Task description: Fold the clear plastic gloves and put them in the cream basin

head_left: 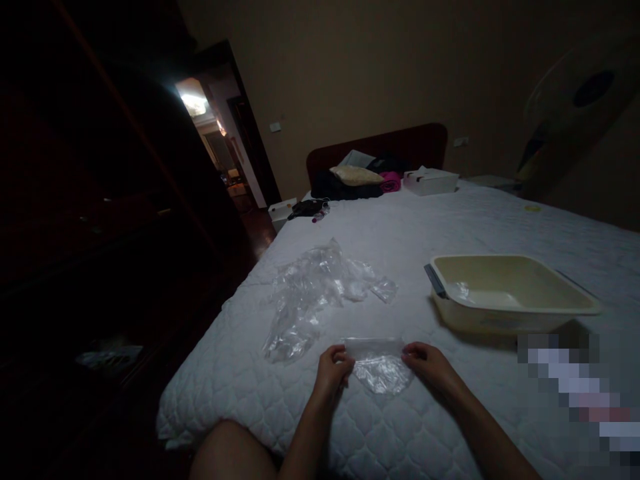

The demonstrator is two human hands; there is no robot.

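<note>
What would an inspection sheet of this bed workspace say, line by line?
Surface: white quilted mattress, dimly lit.
Job's things: small clear plastic bag lying flat on the mattress, pinched at its two sides by both hands.
Clutter: pile of crumpled clear plastic bags behind it to the left; cream plastic basin to the right, something small and clear inside.
Grippers: left hand grips the bag's left edge; right hand grips its right edge.
Cables: nothing seen.
Surroundings: dark headboard with pillows and clothes and a white box at the far end; standing fan on the right; lit doorway on the left.
</note>
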